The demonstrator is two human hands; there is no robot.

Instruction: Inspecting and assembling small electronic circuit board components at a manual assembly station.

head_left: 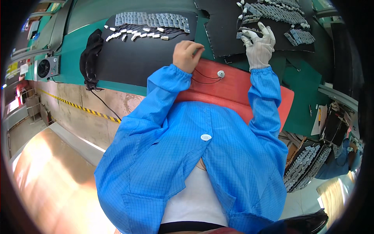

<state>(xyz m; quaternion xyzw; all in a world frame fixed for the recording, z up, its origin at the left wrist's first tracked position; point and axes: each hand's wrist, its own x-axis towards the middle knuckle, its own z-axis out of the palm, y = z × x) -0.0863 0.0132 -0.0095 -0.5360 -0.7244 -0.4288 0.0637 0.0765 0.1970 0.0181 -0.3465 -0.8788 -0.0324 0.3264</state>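
My bare left hand (pixel 187 55) is over the front edge of the black board, fingers curled and pressed together. What they hold, if anything, is hidden. Below its cuff, two thin black wires run to a white round connector (pixel 221 74) lying on the red mat (pixel 237 91); their other end is out of sight by the sleeve. My right hand (pixel 259 48), in a white glove, reaches onto the right black board. Its thumb and forefinger close on a small grey metal part (pixel 239 35) at the near edge of a row of similar parts (pixel 278 15).
On the left black board (pixel 132 62) lies a row of grey metal pieces (pixel 152 20) with white plugs. A black cloth bundle (pixel 92 56) hangs at its left edge. Farther left stands a small fan-like device (pixel 47 68). More parts fill a crate (pixel 307 163) at right, near another person's blue sleeve (pixel 334 165).
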